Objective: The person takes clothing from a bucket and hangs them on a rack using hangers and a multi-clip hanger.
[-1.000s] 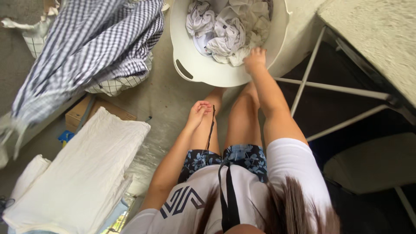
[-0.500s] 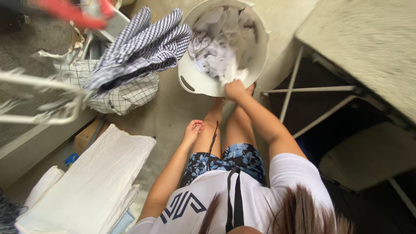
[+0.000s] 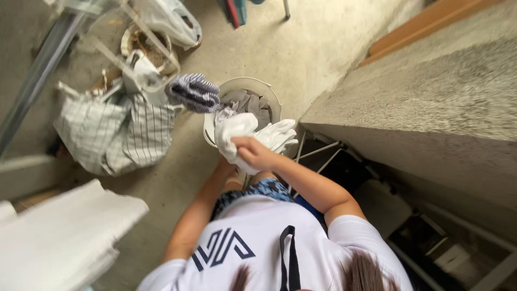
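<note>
At the far left a stack of folded white cloth [image 3: 59, 231] lies low in the frame, blurred. Above it a checked bag [image 3: 110, 134] slumps on the concrete floor [image 3: 301, 48], with a blue-and-white striped garment [image 3: 194, 92] hanging just beside the rim of a white laundry basket [image 3: 269, 97] that holds grey and white clothes. In front of the basket the person holds up a crumpled white garment [image 3: 237, 132]. The left hand [image 3: 225, 164] sits under the bundle, mostly hidden by the cloth, so I cannot tell how its fingers stand. The right hand [image 3: 254, 152] is closed around the garment from the front, fingers curled into the fabric. Right of the arms, thin white metal legs [image 3: 318, 151] cross beneath a rough grey concrete ledge [image 3: 431, 102], which fills the right side.
</note>
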